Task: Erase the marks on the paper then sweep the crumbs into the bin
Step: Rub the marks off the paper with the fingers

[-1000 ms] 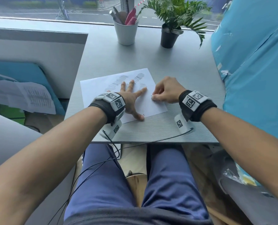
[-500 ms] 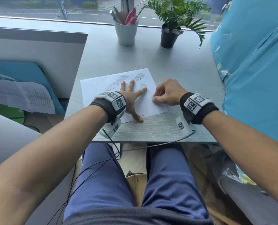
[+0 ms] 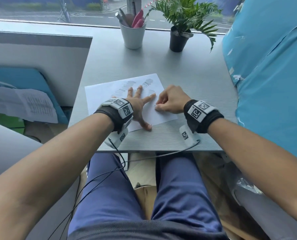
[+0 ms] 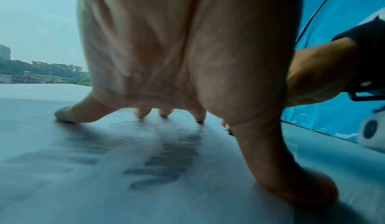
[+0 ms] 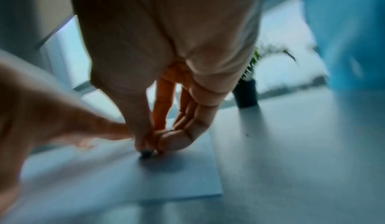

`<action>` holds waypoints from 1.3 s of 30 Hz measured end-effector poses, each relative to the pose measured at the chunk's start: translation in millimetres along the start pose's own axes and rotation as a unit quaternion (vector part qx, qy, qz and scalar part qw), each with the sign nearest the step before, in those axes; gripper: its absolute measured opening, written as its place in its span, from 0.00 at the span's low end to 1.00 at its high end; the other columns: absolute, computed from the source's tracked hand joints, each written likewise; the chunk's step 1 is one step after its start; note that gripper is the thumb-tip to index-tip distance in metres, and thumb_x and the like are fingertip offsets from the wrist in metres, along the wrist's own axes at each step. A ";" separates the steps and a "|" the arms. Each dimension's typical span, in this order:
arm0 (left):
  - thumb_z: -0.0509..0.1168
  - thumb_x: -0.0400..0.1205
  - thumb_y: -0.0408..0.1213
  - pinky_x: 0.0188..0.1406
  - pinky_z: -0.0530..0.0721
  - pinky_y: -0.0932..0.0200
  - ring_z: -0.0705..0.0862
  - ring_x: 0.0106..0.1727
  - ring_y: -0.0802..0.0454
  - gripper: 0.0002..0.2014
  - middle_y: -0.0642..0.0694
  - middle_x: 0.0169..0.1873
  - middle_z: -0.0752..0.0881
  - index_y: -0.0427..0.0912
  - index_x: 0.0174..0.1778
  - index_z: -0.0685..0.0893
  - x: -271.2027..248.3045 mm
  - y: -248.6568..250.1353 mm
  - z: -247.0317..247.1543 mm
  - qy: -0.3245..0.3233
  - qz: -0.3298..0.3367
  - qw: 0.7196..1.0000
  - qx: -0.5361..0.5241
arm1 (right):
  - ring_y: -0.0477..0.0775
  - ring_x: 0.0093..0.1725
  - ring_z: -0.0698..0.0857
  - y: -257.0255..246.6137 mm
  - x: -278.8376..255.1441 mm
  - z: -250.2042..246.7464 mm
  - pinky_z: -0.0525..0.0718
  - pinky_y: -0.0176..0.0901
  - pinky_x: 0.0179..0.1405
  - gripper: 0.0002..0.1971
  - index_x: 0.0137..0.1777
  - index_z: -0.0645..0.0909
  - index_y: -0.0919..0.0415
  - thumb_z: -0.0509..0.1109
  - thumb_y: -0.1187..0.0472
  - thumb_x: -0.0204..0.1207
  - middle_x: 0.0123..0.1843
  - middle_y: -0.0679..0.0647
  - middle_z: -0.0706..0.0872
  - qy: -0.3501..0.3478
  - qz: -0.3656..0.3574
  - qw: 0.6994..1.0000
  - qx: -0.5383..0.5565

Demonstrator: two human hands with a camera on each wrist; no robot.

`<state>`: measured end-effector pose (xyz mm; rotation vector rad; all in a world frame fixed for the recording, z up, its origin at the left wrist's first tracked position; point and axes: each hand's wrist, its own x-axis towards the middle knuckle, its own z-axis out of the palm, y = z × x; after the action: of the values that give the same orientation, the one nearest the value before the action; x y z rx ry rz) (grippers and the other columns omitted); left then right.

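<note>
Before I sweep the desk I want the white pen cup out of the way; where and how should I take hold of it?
Probably grip the white cup round its bare lower wall, coming in level from the near side. It stands upright and widens toward the rim, and pens stick out of the top, so a grasp from above would hit them. The potted plant stands apart on its right, leaving room for fingers.

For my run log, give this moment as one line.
left hand flat on paper | right hand pinches small eraser on paper | marks remain
</note>
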<state>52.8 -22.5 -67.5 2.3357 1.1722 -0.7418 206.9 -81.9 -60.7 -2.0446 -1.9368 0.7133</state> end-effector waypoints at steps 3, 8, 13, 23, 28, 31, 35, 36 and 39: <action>0.81 0.58 0.68 0.67 0.47 0.11 0.26 0.83 0.35 0.71 0.48 0.82 0.23 0.69 0.83 0.32 -0.6 0.4 -0.4 0.000 -0.002 1.000 0.002 | 0.49 0.40 0.88 -11.1 -7.6 10.2 0.87 0.39 0.42 0.04 0.41 0.92 0.59 0.78 0.60 0.68 0.40 0.52 0.90 -0.052 -0.039 0.998 -0.011; 0.81 0.57 0.68 0.67 0.48 0.10 0.25 0.83 0.35 0.71 0.47 0.82 0.23 0.70 0.83 0.33 0.9 0.0 0.6 0.004 0.000 1.000 -0.005 | 0.46 0.36 0.85 2.2 0.8 -1.2 0.77 0.26 0.31 0.06 0.42 0.92 0.61 0.78 0.60 0.68 0.39 0.54 0.92 0.004 0.013 1.000 -0.001; 0.82 0.56 0.67 0.67 0.49 0.10 0.26 0.83 0.34 0.72 0.46 0.83 0.24 0.70 0.83 0.33 1.0 1.3 1.1 0.008 0.003 1.000 -0.003 | 0.45 0.35 0.85 -10.6 -7.2 9.8 0.80 0.29 0.33 0.04 0.40 0.92 0.58 0.78 0.60 0.67 0.35 0.47 0.89 -0.066 -0.026 0.997 -0.015; 0.83 0.57 0.64 0.72 0.56 0.14 0.35 0.86 0.39 0.68 0.49 0.86 0.32 0.76 0.81 0.38 -2.6 -23.4 -17.9 0.010 0.030 0.997 0.073 | 0.40 0.29 0.80 19.5 11.9 -9.9 0.72 0.24 0.29 0.03 0.39 0.91 0.58 0.78 0.60 0.69 0.30 0.47 0.83 0.038 0.041 0.998 -0.005; 0.83 0.54 0.66 0.70 0.49 0.10 0.27 0.84 0.42 0.70 0.52 0.84 0.26 0.77 0.80 0.35 1.0 -27.0 -7.9 0.002 0.026 0.999 0.037 | 0.47 0.35 0.86 -8.9 -9.5 14.5 0.84 0.36 0.35 0.01 0.37 0.89 0.56 0.77 0.60 0.68 0.34 0.49 0.88 -0.064 -0.037 0.997 0.017; 0.82 0.55 0.67 0.70 0.49 0.11 0.27 0.84 0.41 0.70 0.52 0.83 0.25 0.77 0.80 0.34 0.4 -27.9 -8.3 -0.001 0.027 0.999 0.037 | 0.45 0.34 0.86 3.8 7.7 1.7 0.82 0.33 0.34 0.02 0.38 0.91 0.56 0.77 0.59 0.67 0.35 0.51 0.90 -0.028 0.000 0.999 0.032; 0.82 0.53 0.68 0.70 0.48 0.10 0.26 0.84 0.41 0.72 0.52 0.83 0.24 0.77 0.79 0.32 1.1 -27.7 -6.3 -0.004 0.024 0.999 0.044 | 0.48 0.37 0.88 3.9 3.8 6.2 0.87 0.34 0.38 0.02 0.39 0.90 0.58 0.76 0.60 0.68 0.35 0.50 0.89 0.001 -0.004 1.000 0.013; 0.82 0.53 0.68 0.69 0.47 0.10 0.26 0.83 0.41 0.72 0.52 0.82 0.24 0.78 0.79 0.32 2.0 -27.8 -5.9 -0.003 0.023 0.999 0.045 | 0.48 0.37 0.88 -1.4 -3.8 10.9 0.88 0.38 0.40 0.02 0.39 0.90 0.57 0.76 0.60 0.68 0.36 0.50 0.89 -0.038 -0.023 0.999 0.010; 0.82 0.52 0.69 0.69 0.48 0.10 0.26 0.84 0.41 0.72 0.52 0.82 0.24 0.78 0.78 0.31 2.8 -27.8 -6.0 -0.004 0.025 0.999 0.045 | 0.49 0.39 0.90 8.0 -2.3 3.7 0.88 0.39 0.41 0.04 0.40 0.90 0.57 0.78 0.58 0.68 0.37 0.52 0.91 -0.045 -0.001 0.999 0.030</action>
<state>33.0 -2.0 -68.3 2.4242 1.0947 -0.8021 212.0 -85.5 -67.4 -2.0059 -1.9394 0.8659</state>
